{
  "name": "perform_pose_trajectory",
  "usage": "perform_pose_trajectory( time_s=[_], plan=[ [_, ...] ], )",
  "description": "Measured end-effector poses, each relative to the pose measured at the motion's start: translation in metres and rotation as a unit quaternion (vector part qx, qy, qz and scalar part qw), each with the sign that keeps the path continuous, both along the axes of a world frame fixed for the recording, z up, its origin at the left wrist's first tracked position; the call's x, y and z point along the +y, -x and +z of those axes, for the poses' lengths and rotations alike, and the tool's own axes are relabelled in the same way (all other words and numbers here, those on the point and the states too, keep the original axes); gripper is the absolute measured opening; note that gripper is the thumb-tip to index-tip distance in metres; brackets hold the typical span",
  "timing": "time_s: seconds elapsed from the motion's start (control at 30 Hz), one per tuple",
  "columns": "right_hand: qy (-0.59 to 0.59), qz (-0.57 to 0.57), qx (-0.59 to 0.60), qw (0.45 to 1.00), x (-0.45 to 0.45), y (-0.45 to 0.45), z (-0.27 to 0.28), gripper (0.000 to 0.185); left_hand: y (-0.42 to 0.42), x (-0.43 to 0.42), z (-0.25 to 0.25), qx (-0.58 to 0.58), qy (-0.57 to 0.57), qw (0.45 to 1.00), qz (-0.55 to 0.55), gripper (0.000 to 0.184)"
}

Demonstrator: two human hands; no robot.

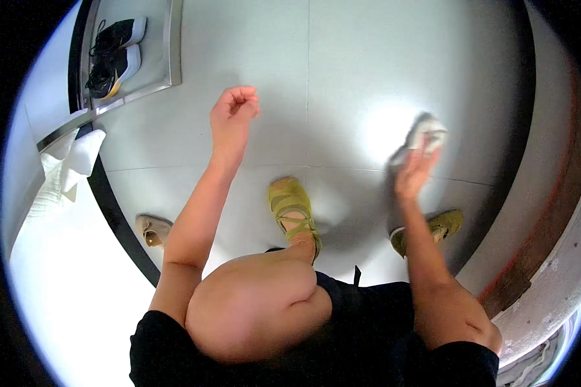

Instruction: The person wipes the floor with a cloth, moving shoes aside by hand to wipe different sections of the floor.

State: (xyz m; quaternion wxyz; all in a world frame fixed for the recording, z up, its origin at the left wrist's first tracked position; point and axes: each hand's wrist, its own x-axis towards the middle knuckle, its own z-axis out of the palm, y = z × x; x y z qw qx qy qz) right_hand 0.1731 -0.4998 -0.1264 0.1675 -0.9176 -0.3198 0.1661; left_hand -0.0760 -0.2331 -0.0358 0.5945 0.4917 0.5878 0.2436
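My right hand (417, 173) is pressed down by the floor on the right, its fingers stretched over a crumpled white cloth (436, 131). Motion smears the cloth and the fingertips, and a dark shadow lies along their left side. My left hand (235, 104) hangs over the tiles further left, fingers curled in, with nothing visible in it. Below both hands is the pale grey tiled floor (342, 77), crossed by thin joint lines and a bright glare near the cloth.
Green shoes (290, 200) are on my feet. At the upper left, black sneakers (113, 61) with white soles sit on a metal-framed rack (172, 45). White fabric (68, 168) hangs at the left. A beige shoe (153, 230) lies behind my left arm. A dark border (522, 129) edges the floor.
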Motion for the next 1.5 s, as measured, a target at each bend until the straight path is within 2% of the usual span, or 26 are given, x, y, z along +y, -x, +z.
perform_pose_trajectory(
  time_s=[0.03, 0.07, 0.1, 0.13, 0.17, 0.27, 0.37, 0.47, 0.53, 0.6, 0.7, 0.83, 0.87, 0.97, 1.03, 1.1, 1.2, 1.3, 1.37, 1.43, 1.5],
  plan=[
    [0.021, 0.054, 0.021, 0.998, 0.013, 0.036, 0.003, 0.061, -0.001, 0.004, 0.002, -0.004, -0.002, 1.0, 0.015, 0.013],
    [-0.136, 0.016, 0.17, 0.976, 0.034, 0.07, 0.002, 0.058, -0.003, 0.007, 0.004, -0.009, -0.005, 1.0, 0.03, 0.013],
    [-0.281, -0.023, 0.316, 0.906, 0.055, 0.104, 0.002, 0.054, -0.003, 0.009, 0.004, -0.02, -0.006, 0.999, 0.038, 0.014],
    [-0.143, 0.144, 0.163, 0.966, 0.071, 0.122, 0.01, 0.052, -0.003, 0.011, 0.004, -0.03, -0.005, 0.998, 0.048, 0.015],
    [0.004, 0.301, -0.004, 0.954, 0.083, 0.134, 0.016, 0.051, -0.002, 0.013, 0.005, -0.041, -0.006, 0.998, 0.058, 0.015],
    [-0.114, 0.361, 0.031, 0.925, 0.108, 0.149, 0.017, 0.058, 0.002, 0.013, 0.007, -0.028, -0.027, 0.998, 0.059, 0.017],
    [-0.105, 0.403, 0.031, 0.909, 0.098, 0.135, 0.013, 0.058, 0.009, 0.012, 0.01, -0.028, -0.009, 0.997, 0.071, 0.018],
    [-0.034, 0.382, -0.011, 0.923, 0.071, 0.103, 0.014, 0.055, 0.017, 0.01, 0.017, -0.025, -0.006, 0.995, 0.1, 0.018],
    [-0.023, 0.285, -0.068, 0.956, 0.055, 0.082, 0.014, 0.052, 0.027, 0.007, 0.021, -0.034, -0.009, 0.993, 0.114, 0.018],
    [-0.076, 0.198, -0.112, 0.971, 0.054, 0.059, -0.003, 0.053, 0.038, 0.004, 0.023, -0.037, -0.016, 0.991, 0.13, 0.018],
    [-0.1, 0.165, -0.122, 0.974, 0.099, 0.027, -0.005, 0.05, 0.057, -0.002, 0.026, -0.024, -0.025, 0.988, 0.151, 0.018],
    [-0.18, 0.205, 0.006, 0.962, 0.158, 0.014, -0.008, 0.047, 0.071, -0.013, 0.034, -0.015, -0.024, 0.986, 0.166, 0.018],
    [-0.187, 0.224, 0.046, 0.955, 0.171, 0.023, -0.006, 0.048, 0.071, -0.014, 0.035, -0.021, -0.025, 0.985, 0.168, 0.017],
    [-0.186, 0.372, 0.036, 0.909, 0.178, 0.068, -0.018, 0.044, 0.064, -0.014, 0.041, -0.037, -0.035, 0.984, 0.168, 0.018],
    [-0.148, 0.522, -0.002, 0.84, 0.17, 0.106, -0.002, 0.046, 0.056, -0.014, 0.046, -0.046, -0.039, 0.985, 0.165, 0.018],
    [-0.161, 0.606, 0.026, 0.778, 0.15, 0.138, 0.008, 0.05, 0.049, -0.014, 0.049, -0.056, -0.039, 0.984, 0.165, 0.018],
    [-0.169, 0.64, 0.044, 0.748, 0.144, 0.15, 0.016, 0.056, 0.049, -0.013, 0.048, -0.07, -0.033, 0.982, 0.171, 0.018],
    [-0.154, 0.621, -0.033, 0.768, 0.157, 0.125, 0.01, 0.06, 0.053, -0.014, 0.047, -0.063, -0.032, 0.982, 0.177, 0.017],
    [-0.015, 0.559, -0.089, 0.824, 0.181, 0.088, 0.032, 0.059, 0.062, -0.016, 0.046, -0.04, -0.032, 0.982, 0.181, 0.016],
    [-0.09, 0.404, -0.173, 0.894, 0.193, 0.041, -0.001, 0.056, 0.075, -0.018, 0.041, -0.036, -0.038, 0.982, 0.181, 0.016],
    [-0.141, 0.328, -0.187, 0.915, 0.218, -0.001, -0.009, 0.053, 0.082, -0.019, 0.039, -0.028, -0.037, 0.982, 0.185, 0.016]
  ],
)
